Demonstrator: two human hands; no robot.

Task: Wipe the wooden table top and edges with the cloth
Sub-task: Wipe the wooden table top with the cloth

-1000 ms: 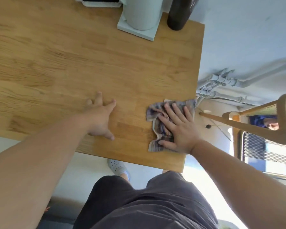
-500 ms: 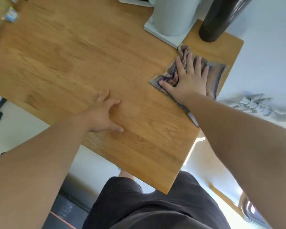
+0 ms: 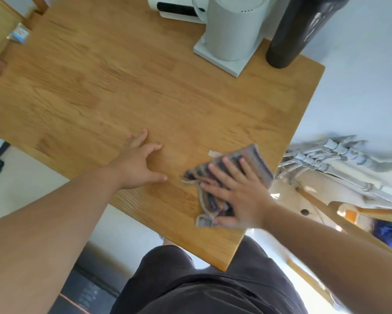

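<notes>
Wiping pass, mid-task: cloth [image 3: 256,159], crumpled on the counter [image 3: 122,87], well in front of the kettle [image 3: 231,30], near the side edge. The right hand [image 3: 238,191], fingers straight and spread, presses it; the left hand [image 3: 140,164], relaxed, braces on the wood left of the kettle. Best done flat-palmed, strokes overlapping, cloth carried over the edge.

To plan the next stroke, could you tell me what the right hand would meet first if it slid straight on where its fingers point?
Probably nothing: the right hand, pressing the cloth, points forward-left across bare table top, likely passing just beyond the left hand and left of the kettle.
</notes>
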